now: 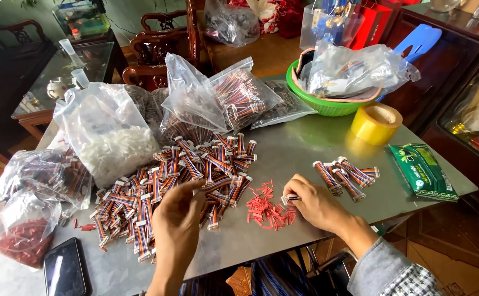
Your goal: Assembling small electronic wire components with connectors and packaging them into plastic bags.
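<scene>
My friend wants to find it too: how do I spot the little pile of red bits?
Start at the grey metal table and find the yellow tape roll near the green bowl. Come toward the person: the red bits lie loose just left of the right hand. Unlike the striped wire bundles nearby, they are tiny, plain red and unbagged.

I see the pile of multicoloured ribbon-cable pieces (179, 181) with white connector ends heaped loosely, lying every which way. Just right of that pile sits a small scatter of red pin pieces (269, 208), flat on the metal. Further right of the pile, a small bunch of finished cables (346, 176) lies roughly side by side.
</scene>
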